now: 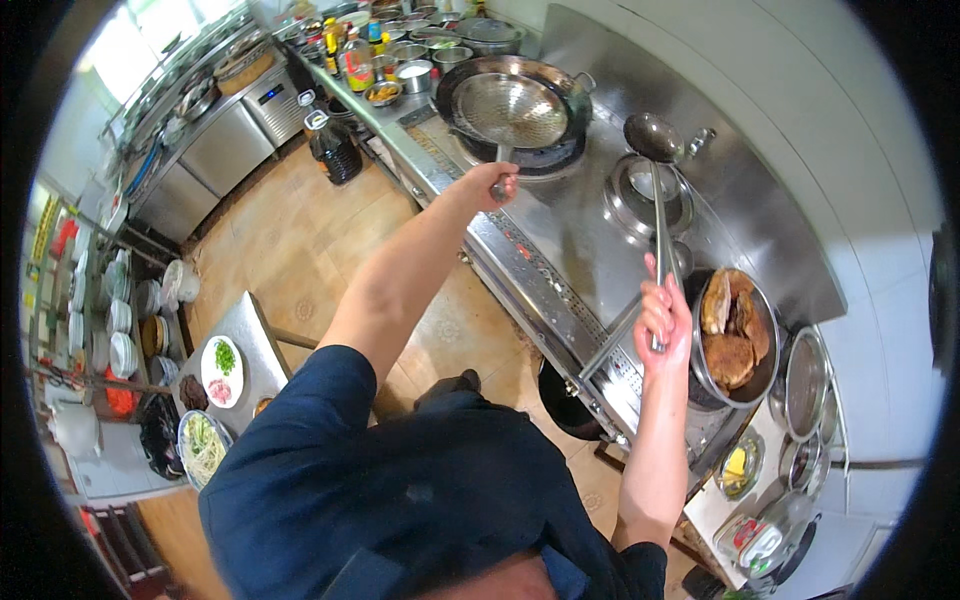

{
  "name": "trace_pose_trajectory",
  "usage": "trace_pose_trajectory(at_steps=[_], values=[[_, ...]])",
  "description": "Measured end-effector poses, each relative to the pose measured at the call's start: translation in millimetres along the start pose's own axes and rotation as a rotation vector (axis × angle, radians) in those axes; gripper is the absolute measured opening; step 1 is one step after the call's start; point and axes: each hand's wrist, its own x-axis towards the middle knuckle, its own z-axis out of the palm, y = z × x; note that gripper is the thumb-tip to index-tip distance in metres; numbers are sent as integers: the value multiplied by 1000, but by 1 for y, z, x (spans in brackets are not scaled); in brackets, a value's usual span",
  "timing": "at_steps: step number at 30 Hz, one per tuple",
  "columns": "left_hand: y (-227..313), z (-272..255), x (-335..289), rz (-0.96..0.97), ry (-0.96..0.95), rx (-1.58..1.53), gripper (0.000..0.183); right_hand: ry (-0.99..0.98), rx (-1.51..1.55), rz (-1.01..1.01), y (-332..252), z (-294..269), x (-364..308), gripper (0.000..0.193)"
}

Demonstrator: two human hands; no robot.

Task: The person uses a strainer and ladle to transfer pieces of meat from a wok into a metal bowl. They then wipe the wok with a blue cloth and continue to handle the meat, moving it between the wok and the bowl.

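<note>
At the stove, my left hand (490,186) is closed around the handle of a wide, perforated metal strainer (510,108). Its round bowl lies over the dark wok (448,92) on the far burner; how much it touches the wok I cannot tell. My right hand (664,318) grips the long handle of a metal ladle (653,137). The ladle's bowl is raised near the steel backsplash, beyond a round metal pot (645,205) set into the stove top. Close to my right hand stands a steel pot (768,388) with large browned pieces of food inside.
Bottles, bowls and seasoning tins (413,76) crowd the counter beyond the wok. A dark jug (333,150) stands on the floor. At left, a steel table (262,345) bears a white plate (212,392) and a bowl of shredded vegetables (203,448). Strainers (805,385) stand far right.
</note>
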Motion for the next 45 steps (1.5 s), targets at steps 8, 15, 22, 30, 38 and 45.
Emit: trace_pose_trajectory(at_steps=[8, 15, 22, 30, 38, 45], values=[[-9, 17, -16, 73, 214, 80, 21, -25, 263, -206, -3, -34, -165, 45], [-1, 15, -9, 70, 228, 30, 23, -77, 250, -390, -15, -44, -247, 47], [-5, 10, -3, 114, 239, 34, 22, -84, 279, -463, -17, -51, -279, 48], [-9, 14, -13, 132, 264, 74, 18, -61, 327, -439, -8, -52, -269, 48], [-13, 6, -14, 127, 159, 70, 20, -25, 324, -346, 13, -43, -231, 47], [-12, 0, -20, 130, 176, 88, 18, -33, 269, -225, 35, -39, -186, 48]])
